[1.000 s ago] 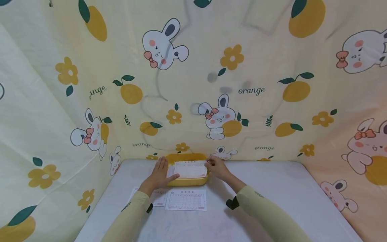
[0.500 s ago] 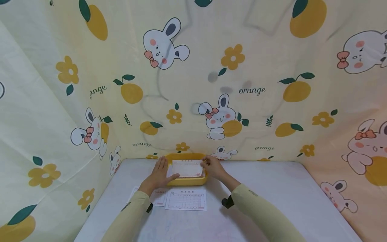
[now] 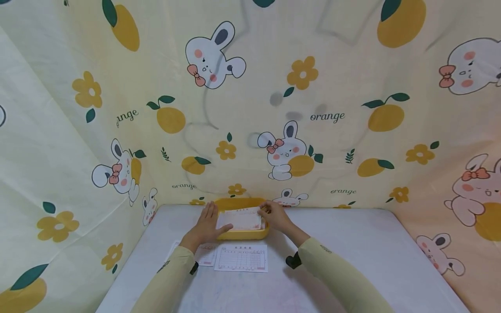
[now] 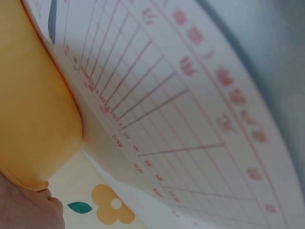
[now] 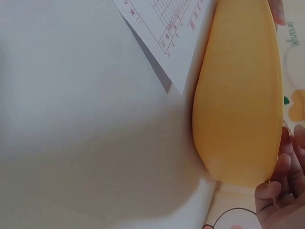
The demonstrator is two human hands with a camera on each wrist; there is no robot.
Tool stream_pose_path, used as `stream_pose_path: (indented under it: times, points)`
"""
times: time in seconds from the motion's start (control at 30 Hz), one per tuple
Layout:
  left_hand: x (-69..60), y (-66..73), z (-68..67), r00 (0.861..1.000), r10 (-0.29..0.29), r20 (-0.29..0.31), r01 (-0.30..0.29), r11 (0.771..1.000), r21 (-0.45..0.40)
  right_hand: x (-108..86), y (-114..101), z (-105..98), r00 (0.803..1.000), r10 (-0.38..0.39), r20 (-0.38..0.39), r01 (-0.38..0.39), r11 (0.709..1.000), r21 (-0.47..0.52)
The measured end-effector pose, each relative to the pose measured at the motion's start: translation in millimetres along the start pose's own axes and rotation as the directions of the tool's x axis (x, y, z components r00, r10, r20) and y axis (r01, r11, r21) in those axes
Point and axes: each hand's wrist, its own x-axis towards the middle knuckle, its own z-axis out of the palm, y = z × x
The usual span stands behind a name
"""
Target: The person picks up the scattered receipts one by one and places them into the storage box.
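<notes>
A yellow plastic tray [image 3: 242, 235] stands at the back of the table with a stack of white printed paper forms [image 3: 240, 219] in it. My left hand [image 3: 204, 224] rests along the tray's left side, fingers straight and thumb over the front left of the forms. At the right end, my right hand [image 3: 277, 217] pinches the upper right edge of the top form, which lies slightly askew. The right wrist view shows the right hand's curled fingers [image 5: 281, 164] at the tray's rim; what they pinch is hidden there. Only a bit of the left hand [image 4: 28, 207] shows in the left wrist view.
One printed form [image 3: 240, 258] lies flat in front of the tray. Another form [image 3: 206, 256] lies left of it, partly under the left forearm. A patterned cloth [image 3: 250, 108] with rabbits and oranges hangs right behind the white table [image 3: 344, 252].
The right hand has moved left and slightly inward over the tray, bringing the top form leftward onto the others. The left hand has stayed in place.
</notes>
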Motion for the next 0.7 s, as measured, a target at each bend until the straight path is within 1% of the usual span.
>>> stream_pose_path:
  times: [0.1, 0.17, 0.27, 0.37, 0.53, 0.6, 0.7]
  points:
    - [-3.2, 3.5, -3.0, 1.0, 0.015, -0.009, -0.015, 0.999, -0.028, 0.5, 1, -1, 1.0, -0.006, -0.009, 0.006, 1.0, 0.005]
    - [-4.3, 4.7, -3.5, 1.0, 0.016, -0.004, -0.016, 1.0, -0.022, 0.0, 2, -2, 1.0, -0.017, -0.021, 0.017, 1.0, 0.017]
    - [-4.3, 5.7, -4.1, 1.0, 0.006, 0.004, -0.006, 1.0, -0.016, -0.9, 5, -3, 0.998, -0.045, -0.047, 0.046, 0.999, 0.0]
    - [-2.7, 4.5, -2.9, 1.0, -0.005, 0.01, 0.005, 1.0, 0.0, -2.4, 8, -3, 0.992, -0.102, -0.078, 0.098, 0.994, -0.044]
    - [-1.5, 3.2, -2.5, 1.0, -0.008, 0.009, 0.008, 1.0, 0.02, -5.9, 13, -4, 0.972, -0.211, -0.099, 0.197, 0.971, -0.138]
    - [-2.4, 3.5, -3.4, 1.0, 0.001, 0.004, -0.001, 1.0, 0.01, -7.2, 15, -3, 0.971, -0.22, -0.089, 0.203, 0.965, -0.167]
    - [-3.1, 3.6, -4.2, 1.0, 0.011, 0.008, -0.011, 1.0, 0.009, -9.1, 16, -2, 0.98, -0.19, -0.061, 0.174, 0.963, -0.205]
